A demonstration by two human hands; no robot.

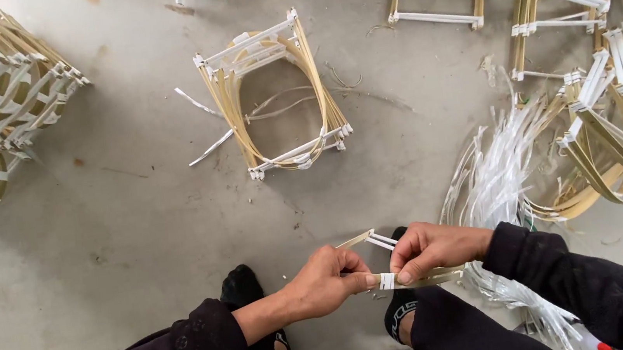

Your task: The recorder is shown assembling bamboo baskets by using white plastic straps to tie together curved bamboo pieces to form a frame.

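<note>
Two hands (left (pixel 324 283), right (pixel 433 249)) pinch one white-bound bamboo strip (pixel 417 278)

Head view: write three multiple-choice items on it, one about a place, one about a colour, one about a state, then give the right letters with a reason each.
1. Where does the finished bamboo frame lie?
A. On the concrete floor ahead of the hands
B. On the person's lap
C. On top of the pile at the left

2. What colour is the binding on the bamboo strip between the hands?
A. Red
B. White
C. Blue

3. How do the hands stand?
A. Both rest open on the floor
B. Only one touches the strip
C. Both pinch the strip

Answers: 1 A, the frame sits alone on bare floor. 2 B, the wrap shows white against the tan strip. 3 C, the left hand and the right hand close their fingertips on the strip at the wrap.
</note>
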